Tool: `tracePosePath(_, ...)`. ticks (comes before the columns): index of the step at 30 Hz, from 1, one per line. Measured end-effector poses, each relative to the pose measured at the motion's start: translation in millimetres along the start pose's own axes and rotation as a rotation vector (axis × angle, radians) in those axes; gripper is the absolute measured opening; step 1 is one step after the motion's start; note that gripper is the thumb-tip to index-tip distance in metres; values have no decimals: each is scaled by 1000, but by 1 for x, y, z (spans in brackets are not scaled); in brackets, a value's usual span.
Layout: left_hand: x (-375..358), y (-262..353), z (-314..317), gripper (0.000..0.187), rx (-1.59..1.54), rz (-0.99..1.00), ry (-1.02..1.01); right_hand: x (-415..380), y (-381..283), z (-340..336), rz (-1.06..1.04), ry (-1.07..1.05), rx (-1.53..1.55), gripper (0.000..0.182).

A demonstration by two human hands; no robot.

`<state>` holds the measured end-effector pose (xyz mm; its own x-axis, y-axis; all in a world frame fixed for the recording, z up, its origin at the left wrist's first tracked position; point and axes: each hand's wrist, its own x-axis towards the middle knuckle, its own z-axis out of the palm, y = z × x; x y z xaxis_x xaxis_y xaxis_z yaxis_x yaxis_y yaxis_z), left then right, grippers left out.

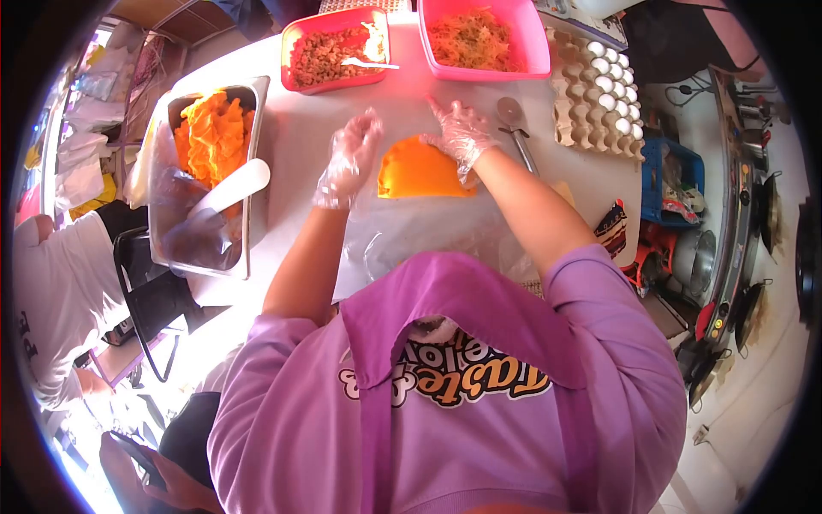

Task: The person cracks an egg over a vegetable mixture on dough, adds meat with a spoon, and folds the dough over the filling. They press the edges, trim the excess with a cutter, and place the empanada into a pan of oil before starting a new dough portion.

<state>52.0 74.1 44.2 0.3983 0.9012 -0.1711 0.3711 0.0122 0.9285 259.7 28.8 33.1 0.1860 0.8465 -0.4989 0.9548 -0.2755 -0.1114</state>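
Observation:
A folded piece of orange dough [421, 171] with a rounded far edge and a straight near edge lies on a clear plastic sheet [411, 231]. Both hands wear clear plastic gloves. My right hand [465, 137] rests at the dough's right side, fingers spread, some reaching past it onto the sheet. Just left of the dough, apart from it, my left hand [347, 158] is raised with loosely bent fingers and nothing visible in it. A pizza cutter [513, 128] lies to the right of my right hand.
Left stands a metal pan [250, 218] with orange dough [212, 137] and a white paddle [229, 187]. At the back are pink tubs of cooked filling [330, 58] and shredded filling [473, 43]. An egg tray [591, 98] stands right. People sit at left.

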Motion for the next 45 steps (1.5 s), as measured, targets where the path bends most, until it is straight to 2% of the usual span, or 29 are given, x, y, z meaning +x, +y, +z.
tracePosePath(1,-14,-1,-10,39,42,31,-60,0,-2,-1,-8,2,0,76)
tracePosePath(3,-46,-24,-20,31,348,245,106,0,0,-2,-31,-11,14,79)
tracePosePath(5,-87,-21,-39,39,542,88,103,20,18,18,-46,60,131,75)
tracePosePath(6,-106,-13,-48,46,593,-10,92,28,31,34,-56,122,252,71)
tracePosePath(7,-123,-6,-55,54,641,-111,79,31,48,48,-57,122,250,71)
tracePosePath(8,-141,-11,-59,54,637,-112,78,30,69,63,-259,158,453,65)
tracePosePath(10,-171,-31,-65,70,743,-255,227,27,96,78,-665,230,856,54)
tracePosePath(11,-183,-49,-65,70,740,-253,228,11,92,74,-665,231,852,54)
tracePosePath(13,-203,-81,-64,88,567,-483,171,-43,79,69,-479,283,542,56)
tracePosePath(14,-204,-78,-62,88,565,-483,173,-58,74,74,-481,283,539,56)
tracePosePath(16,-205,-67,-54,94,554,-741,71,-77,69,82,-409,402,148,56)
tracePosePath(17,-211,-84,-52,94,552,-742,74,-78,69,84,-412,402,146,56)
tracePosePath(19,-222,-130,-47,84,256,-542,144,-77,69,88,-395,451,63,57)
tracePosePath(20,-219,-110,-51,84,260,-539,149,-70,71,93,-398,456,66,57)
tracePosePath(22,-210,-66,-59,55,-230,-695,74,-57,76,98,-388,403,460,62)
tracePosePath(23,-202,-53,-65,55,-230,-690,73,-66,63,84,-387,408,458,62)
tracePosePath(25,-190,-40,-71,26,-935,-855,91,-112,0,25,-459,400,762,69)
tracePosePath(26,-187,-57,-72,15,-850,-698,0,-136,-24,9,-553,309,722,73)
tracePosePath(27,-178,-40,-71,15,-848,-696,-4,-153,-45,3,-646,218,681,77)
tracePosePath(29,-159,17,-68,13,-1333,-866,101,-163,-80,9,-942,280,796,74)
tracePosePath(30,-157,23,-66,13,-1329,-864,94,-167,-88,5,-939,288,795,74)
tracePosePath(32,-154,29,-63,27,-1166,-498,3,-174,-98,-8,-541,-148,592,74)
tracePosePath(33,-149,20,-59,27,-1163,-497,-5,-174,-96,-4,-535,-143,595,74)
tracePosePath(35,-137,-24,-42,52,-1056,-605,451,-172,-87,9,-714,63,960,68)
tracePosePath(36,-133,-42,-28,66,-1076,-761,409,-175,-86,4,-711,71,964,68)
tracePosePath(37,-135,-66,-13,66,-1362,-658,75,-179,-86,-5,-729,48,984,62)
tracePosePath(38,-128,-113,9,70,-1849,-71,-690,-182,-85,-10,-746,24,1004,57)
tracePosePath(40,-117,-171,48,77,-889,-135,-533,-183,-81,-10,-748,19,985,55)
tracePosePath(45,-86,-111,94,77,-1153,-282,-541,-204,-75,-42,-801,14,996,51)
